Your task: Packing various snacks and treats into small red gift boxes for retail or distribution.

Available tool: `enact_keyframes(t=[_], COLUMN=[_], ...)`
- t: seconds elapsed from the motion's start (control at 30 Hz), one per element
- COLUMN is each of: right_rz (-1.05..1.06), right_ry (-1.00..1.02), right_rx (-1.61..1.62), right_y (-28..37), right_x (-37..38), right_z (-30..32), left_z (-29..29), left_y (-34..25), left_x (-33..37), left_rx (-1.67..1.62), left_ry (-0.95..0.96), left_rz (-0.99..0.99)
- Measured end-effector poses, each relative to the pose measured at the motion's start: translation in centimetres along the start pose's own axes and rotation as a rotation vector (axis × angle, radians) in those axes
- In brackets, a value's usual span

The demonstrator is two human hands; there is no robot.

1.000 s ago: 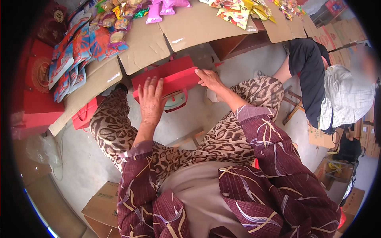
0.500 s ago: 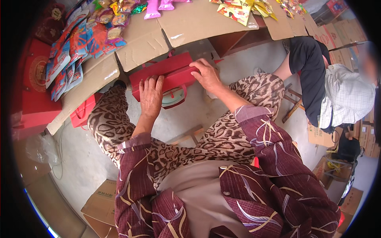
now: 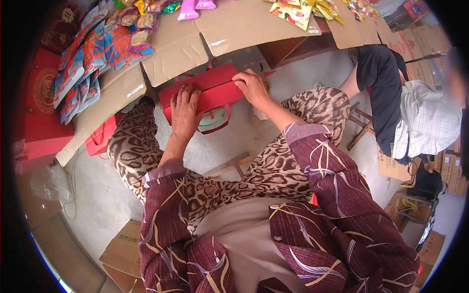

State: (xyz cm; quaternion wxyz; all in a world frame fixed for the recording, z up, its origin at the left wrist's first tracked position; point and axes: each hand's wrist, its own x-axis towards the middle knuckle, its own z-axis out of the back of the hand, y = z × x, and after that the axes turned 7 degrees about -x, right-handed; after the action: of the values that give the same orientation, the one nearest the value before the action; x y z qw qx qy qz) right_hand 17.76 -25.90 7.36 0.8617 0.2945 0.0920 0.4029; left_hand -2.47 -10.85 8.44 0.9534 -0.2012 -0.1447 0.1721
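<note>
A red gift box with cloth handles stands between my knees, below the edge of the cardboard-covered table. My left hand lies over the left end of its top, fingers stretched out and resting on the red panel. At the right end, my right hand has its fingers and thumb closed on the box's top edge. A pale round design shows on the near side, framed by a red handle loop. The box's inside is hidden.
Flattened cardboard carries blue-red packets, small wrapped snacks and yellow packets. Another red box stands left. A seated person is at the right, beside a wooden stool. A brown carton sits lower left.
My right thumb and fingers have closed together on the box edge. The top panels lie closer together. My left hand has shifted slightly and stays on the box.
</note>
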Motion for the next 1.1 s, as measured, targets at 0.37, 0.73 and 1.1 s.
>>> enact_keyframes(t=[0.37, 0.73, 1.1], right_rz=[-0.085, -0.272, -0.344], right_ry=[-0.114, -0.093, 0.071], right_rx=[0.071, 0.318, 0.249], right_y=[-1.0, -5.0, -2.4], right_x=[0.5, 1.1, 0.0], right_z=[-1.7, -4.0, -2.9], left_z=[-0.6, -2.1, -2.7], left_y=[0.6, 1.1, 1.3], left_x=[0.2, 0.6, -0.5], left_rx=[0.096, 0.099, 0.082], left_ry=[0.103, 0.102, -0.048], left_rz=[0.002, 0.002, 0.047])
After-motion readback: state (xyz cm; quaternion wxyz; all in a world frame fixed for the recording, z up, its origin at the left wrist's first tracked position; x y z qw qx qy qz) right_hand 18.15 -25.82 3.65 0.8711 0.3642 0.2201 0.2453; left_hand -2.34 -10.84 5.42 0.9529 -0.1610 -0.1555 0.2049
